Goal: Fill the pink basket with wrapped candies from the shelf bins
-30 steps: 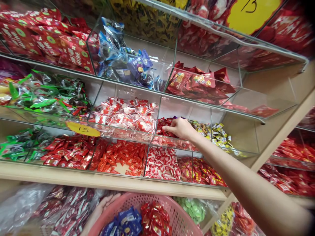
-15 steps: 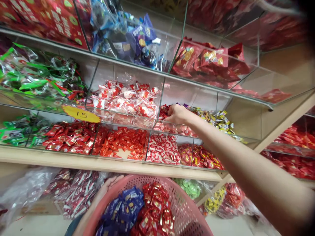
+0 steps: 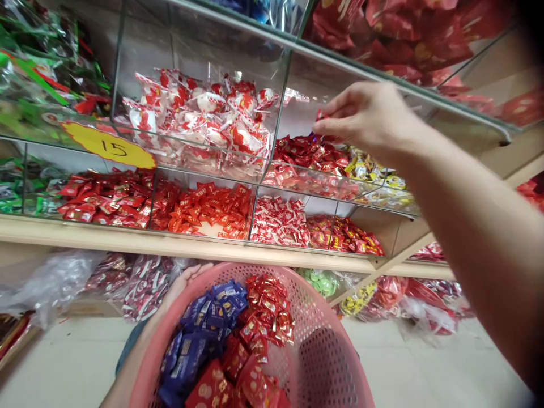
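My right hand (image 3: pixel 361 113) is raised just above a shelf compartment of dark red wrapped candies (image 3: pixel 312 156). Its fingertips pinch a small red candy (image 3: pixel 319 115). Below, a pink perforated plastic basket (image 3: pixel 297 280) is held by my left hand (image 3: pixel 192 275), which is wrapped around its left outer side; only part of the fingers shows above the rim. Inside the basket lie blue packets (image 3: pixel 216 311), small red and gold wrapped candies (image 3: pixel 270 306) and larger red packets (image 3: pixel 212 385).
Clear dividers and glass fronts split the shelves. White-and-red wrapped candies (image 3: pixel 204 119) sit left of the dark red ones, behind a yellow price tag (image 3: pixel 113 147) marked 15. A wooden ledge (image 3: pixel 199 245) runs above the basket, with bagged goods (image 3: pixel 147 289) underneath.
My right hand has lifted up and to the right out of the compartment, with a red candy now visible in its fingers. The view has shifted closer, showing more of the basket's contents.
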Demonstrator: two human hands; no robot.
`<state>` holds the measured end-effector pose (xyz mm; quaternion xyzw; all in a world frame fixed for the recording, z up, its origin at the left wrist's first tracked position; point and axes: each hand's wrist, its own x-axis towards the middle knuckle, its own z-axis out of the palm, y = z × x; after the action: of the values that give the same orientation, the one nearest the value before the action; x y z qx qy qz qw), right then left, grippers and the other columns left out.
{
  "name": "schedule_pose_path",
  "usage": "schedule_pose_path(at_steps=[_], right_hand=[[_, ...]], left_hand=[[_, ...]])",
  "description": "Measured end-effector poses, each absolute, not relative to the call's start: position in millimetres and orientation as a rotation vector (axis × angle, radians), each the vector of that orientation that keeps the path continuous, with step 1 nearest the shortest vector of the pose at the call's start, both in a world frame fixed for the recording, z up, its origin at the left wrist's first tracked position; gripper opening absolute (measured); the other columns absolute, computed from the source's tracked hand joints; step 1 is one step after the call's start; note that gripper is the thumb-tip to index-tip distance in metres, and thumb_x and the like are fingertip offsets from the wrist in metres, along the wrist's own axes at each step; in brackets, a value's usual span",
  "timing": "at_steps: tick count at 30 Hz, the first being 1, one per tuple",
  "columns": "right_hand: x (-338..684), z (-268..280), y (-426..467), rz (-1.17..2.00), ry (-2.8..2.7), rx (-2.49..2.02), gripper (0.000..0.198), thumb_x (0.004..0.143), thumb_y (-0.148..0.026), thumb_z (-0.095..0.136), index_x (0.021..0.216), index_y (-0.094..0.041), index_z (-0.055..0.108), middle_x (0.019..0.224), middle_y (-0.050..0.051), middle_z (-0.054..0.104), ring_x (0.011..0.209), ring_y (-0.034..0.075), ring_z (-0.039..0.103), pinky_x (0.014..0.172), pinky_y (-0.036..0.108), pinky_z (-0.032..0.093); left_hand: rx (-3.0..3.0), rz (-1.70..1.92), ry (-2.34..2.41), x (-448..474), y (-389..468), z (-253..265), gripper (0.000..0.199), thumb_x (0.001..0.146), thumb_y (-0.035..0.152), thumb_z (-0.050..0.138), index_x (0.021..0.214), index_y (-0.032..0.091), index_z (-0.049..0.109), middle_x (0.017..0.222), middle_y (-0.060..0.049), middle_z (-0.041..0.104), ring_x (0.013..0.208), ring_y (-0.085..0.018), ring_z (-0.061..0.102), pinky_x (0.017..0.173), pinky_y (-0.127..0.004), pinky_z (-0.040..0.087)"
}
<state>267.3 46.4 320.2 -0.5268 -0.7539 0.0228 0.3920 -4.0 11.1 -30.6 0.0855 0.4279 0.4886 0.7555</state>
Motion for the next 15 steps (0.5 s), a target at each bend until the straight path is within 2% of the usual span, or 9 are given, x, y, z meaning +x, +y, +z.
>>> schedule_pose_path(at_steps=[3, 6, 11, 15], right_hand=[[271.0, 323.0, -2.9, 0.065, -1.984, -1.146, 0.021, 0.066, -0.03, 0.07, 0.084, -0.024, 0.061, 0.081, 0.002, 0.06, 0.072, 0.013, 0.058, 0.065, 0.028, 0.048], [273.7, 290.4, -41.1, 0.211, -2.087, -1.091, 0.023, 0.067, -0.033, 0.069, 0.087, -0.031, 0.059, 0.082, 0.0, 0.06, 0.072, 0.014, 0.058, 0.065, 0.029, 0.048], [265.6, 163.8, -44.5, 0.714, -2.3, -1.354, 0.02, 0.076, -0.036, 0.057, 0.091, -0.024, 0.055, 0.073, 0.0, 0.058, 0.062, 0.013, 0.051, 0.056, 0.027, 0.04], [245.1, 84.0, -25.4, 0.773, -2.331, -1.616, 0.021, 0.071, -0.032, 0.059, 0.086, -0.018, 0.053, 0.068, -0.001, 0.054, 0.059, 0.011, 0.045, 0.053, 0.023, 0.032]], left_hand=[[0.173, 1.078, 0.916, 1.6, 7.4, -23.7, 0.038, 0.085, 0.017, 0.038, 0.118, 0.001, 0.046, 0.087, -0.008, 0.07, 0.092, -0.019, 0.061, 0.095, -0.032, 0.037], [0.153, 1.094, 0.911, 6.8, 4.5, -18.3, 0.035, 0.084, 0.015, 0.038, 0.114, 0.0, 0.05, 0.083, -0.008, 0.07, 0.083, -0.018, 0.064, 0.094, -0.031, 0.038], [0.125, 1.118, 0.947, 9.1, 5.5, -18.1, 0.034, 0.083, 0.014, 0.04, 0.111, 0.002, 0.053, 0.079, -0.008, 0.07, 0.078, -0.019, 0.065, 0.092, -0.033, 0.041], [0.126, 1.096, 0.899, 3.9, 7.2, -23.6, 0.035, 0.082, 0.016, 0.041, 0.11, 0.0, 0.054, 0.082, -0.012, 0.07, 0.079, -0.021, 0.065, 0.092, -0.033, 0.041]])
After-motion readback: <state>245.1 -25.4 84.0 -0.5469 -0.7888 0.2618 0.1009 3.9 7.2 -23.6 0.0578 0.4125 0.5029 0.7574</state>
